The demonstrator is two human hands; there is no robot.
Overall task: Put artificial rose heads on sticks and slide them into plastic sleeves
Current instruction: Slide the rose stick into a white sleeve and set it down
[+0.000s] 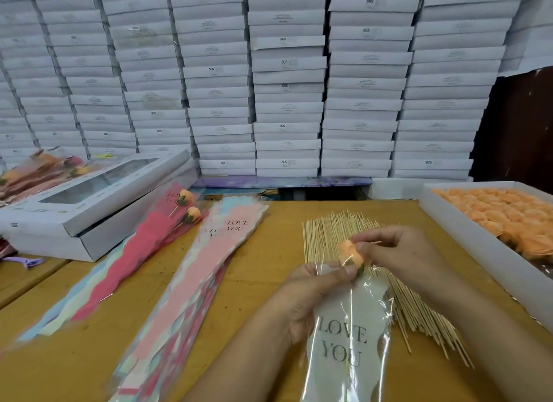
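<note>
Near the right of the wooden table [269, 270], an orange rose head [350, 253] is held at the open mouth of a clear plastic sleeve [348, 338] printed "LOVE YOU". The sleeve's upper edge is pinched by the left hand [314, 294], thumb lying against the green base of the flower. The rose head is gripped from the right by the curled fingers of the right hand [398, 252]. Whether a stick is already fitted into the flower cannot be told. Beneath both hands a heap of wooden sticks [332, 231] is spread. At the far right, a white tray [466, 237] is filled with more orange rose heads [508, 213]. To the left, a pile of coloured sleeves [191, 270] is laid out, and further left two finished roses [188, 205] lie in sleeves beside a windowed gift box [95, 204]. Stacked white boxes [287, 81] are seen behind the table.
</note>
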